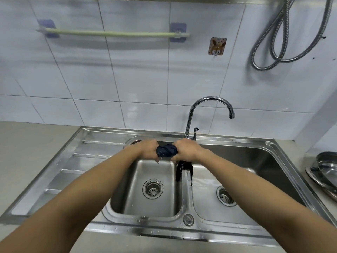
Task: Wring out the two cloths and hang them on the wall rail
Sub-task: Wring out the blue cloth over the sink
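A dark blue cloth (pixel 166 151) is twisted into a tight roll above the divider of the steel double sink (pixel 187 181). My left hand (pixel 148 149) grips its left end and my right hand (pixel 186 149) grips its right end. A loose tail of the cloth hangs below my right hand over the divider, and drops of water fall from the roll. The pale green wall rail (pixel 113 33) runs across the tiles at the upper left and is bare. I see only one cloth.
A chrome tap (pixel 211 105) arches just behind my hands, its spout over the right basin. A small sticker hook (pixel 217 46) and a looped metal hose (pixel 284 33) hang on the wall. Steel dishes (pixel 324 170) sit on the counter at the right. The drainboard (pixel 73 161) lies left.
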